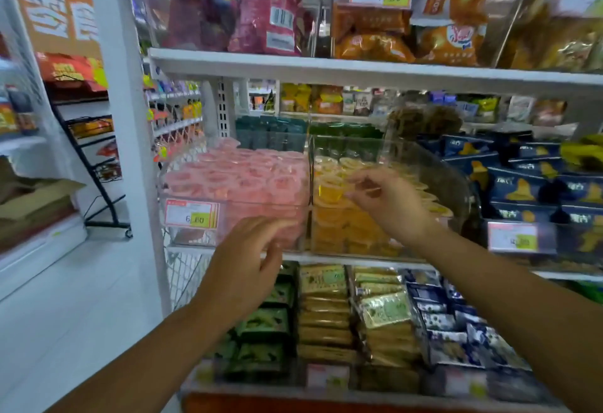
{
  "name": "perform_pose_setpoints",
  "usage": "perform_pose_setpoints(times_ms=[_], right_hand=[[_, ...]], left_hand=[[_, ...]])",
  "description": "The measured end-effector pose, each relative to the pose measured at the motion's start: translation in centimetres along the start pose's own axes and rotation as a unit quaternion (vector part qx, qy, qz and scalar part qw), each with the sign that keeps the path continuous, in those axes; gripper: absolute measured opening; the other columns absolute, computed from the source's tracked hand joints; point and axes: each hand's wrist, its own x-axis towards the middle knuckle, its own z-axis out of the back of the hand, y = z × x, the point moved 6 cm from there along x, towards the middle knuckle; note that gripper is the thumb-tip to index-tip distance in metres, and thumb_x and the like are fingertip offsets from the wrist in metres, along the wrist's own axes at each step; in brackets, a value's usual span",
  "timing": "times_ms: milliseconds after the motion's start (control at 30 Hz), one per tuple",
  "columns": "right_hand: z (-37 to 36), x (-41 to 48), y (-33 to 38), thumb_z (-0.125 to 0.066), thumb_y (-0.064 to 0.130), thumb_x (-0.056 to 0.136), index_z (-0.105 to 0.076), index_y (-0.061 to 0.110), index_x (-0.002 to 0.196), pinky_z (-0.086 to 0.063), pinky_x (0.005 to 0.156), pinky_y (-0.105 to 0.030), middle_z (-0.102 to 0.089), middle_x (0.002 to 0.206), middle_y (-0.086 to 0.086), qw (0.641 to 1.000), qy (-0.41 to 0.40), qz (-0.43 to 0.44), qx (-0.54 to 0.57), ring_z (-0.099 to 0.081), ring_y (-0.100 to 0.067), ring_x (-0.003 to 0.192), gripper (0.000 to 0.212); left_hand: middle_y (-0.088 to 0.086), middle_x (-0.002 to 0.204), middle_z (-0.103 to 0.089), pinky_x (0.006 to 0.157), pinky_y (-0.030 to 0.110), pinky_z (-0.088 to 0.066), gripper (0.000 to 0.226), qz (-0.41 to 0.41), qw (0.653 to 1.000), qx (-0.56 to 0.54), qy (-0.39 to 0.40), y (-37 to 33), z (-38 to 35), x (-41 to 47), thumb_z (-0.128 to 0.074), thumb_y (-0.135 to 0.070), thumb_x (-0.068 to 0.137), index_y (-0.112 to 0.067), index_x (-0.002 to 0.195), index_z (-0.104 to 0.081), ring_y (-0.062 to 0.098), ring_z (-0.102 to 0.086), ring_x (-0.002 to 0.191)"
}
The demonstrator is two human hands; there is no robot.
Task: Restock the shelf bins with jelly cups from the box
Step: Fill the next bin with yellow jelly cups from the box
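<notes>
Two clear bins stand side by side on the middle shelf. The left bin is heaped with pink jelly cups. The right bin holds yellow jelly cups, and its clear lid is swung up and back. My right hand reaches into the right bin from the right, fingers loose, their tips beside a yellow cup on top of the pile. My left hand hovers in front of the pink bin's front wall, fingers relaxed and holding nothing. An open cardboard box sits at the far left.
The shelf above hangs low over the bins and carries bagged snacks. Dark blue packets fill the space right of the yellow bin. Green, gold and blue packets crowd the shelf below. A black wire rack stands by the white floor at left.
</notes>
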Motion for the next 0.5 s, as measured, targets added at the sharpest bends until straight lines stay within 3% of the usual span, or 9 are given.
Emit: perform_pose_setpoints(times_ms=[100,167,233,333,433,500], right_hand=[[0.9,-4.6,1.2,-0.061,0.024,0.093,-0.063,0.029,0.099,-0.045,0.072,-0.013,-0.060,0.092,0.014,0.992,-0.106,0.021,0.070,-0.059,-0.003,0.082,0.009],[-0.8,-9.5,-0.1,-0.055,0.026,0.096,-0.062,0.027,0.096,-0.048,0.064,-0.020,-0.065,0.084,0.004,0.980,-0.117,-0.016,0.158,-0.061,-0.015,0.073,0.007],[-4.3,-14.6,-3.0,-0.048,0.025,0.100,-0.064,0.016,0.094,-0.049,0.055,-0.023,-0.066,0.075,-0.001,0.969,-0.066,-0.100,0.216,-0.061,-0.019,0.062,0.019],[-11.3,-23.1,-10.1,-0.042,0.024,0.102,-0.066,0.005,0.082,-0.046,0.052,-0.019,-0.063,0.064,0.002,0.940,0.055,-0.265,0.207,-0.059,-0.011,0.054,0.036],[-17.8,-32.2,-17.4,-0.045,0.030,0.100,-0.066,0.009,0.083,-0.050,0.057,-0.029,-0.067,0.068,-0.003,0.833,0.154,-0.468,0.250,-0.063,-0.017,0.062,0.035],[-20.6,-37.3,-21.4,-0.045,0.023,0.101,-0.064,0.006,0.086,-0.050,0.054,-0.026,-0.064,0.066,-0.005,0.753,0.182,-0.574,0.265,-0.063,-0.015,0.057,0.030]], left_hand=[[-0.026,0.114,-0.058,0.085,0.014,-0.044,0.041,0.038,0.997,-0.061,0.042,1.2,-2.8,-4.6,-0.052,-0.009,0.095,-0.042,0.120,-0.058,-0.008,-0.054,0.104],[-0.029,0.113,-0.054,0.083,0.016,-0.046,0.036,0.071,0.987,-0.081,0.119,2.5,-6.2,-8.1,-0.050,-0.015,0.098,-0.043,0.120,-0.056,-0.007,-0.055,0.101],[-0.025,0.112,-0.054,0.082,0.018,-0.047,0.032,0.112,0.967,-0.102,0.203,4.4,-10.8,-12.3,-0.049,-0.018,0.099,-0.043,0.117,-0.055,-0.001,-0.057,0.100],[-0.013,0.113,-0.060,0.082,0.022,-0.049,0.032,0.192,0.915,-0.140,0.326,7.0,-18.0,-19.5,-0.052,-0.014,0.098,-0.043,0.110,-0.057,0.009,-0.062,0.100],[-0.002,0.119,-0.064,0.078,0.007,-0.042,0.029,0.287,0.835,-0.152,0.444,9.6,-24.2,-26.7,-0.051,-0.007,0.097,-0.017,0.123,-0.060,0.010,-0.060,0.106],[0.004,0.121,-0.065,0.088,0.015,-0.046,0.026,0.348,0.794,-0.140,0.479,12.1,-26.9,-30.3,-0.052,-0.013,0.099,-0.014,0.123,-0.062,0.014,-0.061,0.109]])
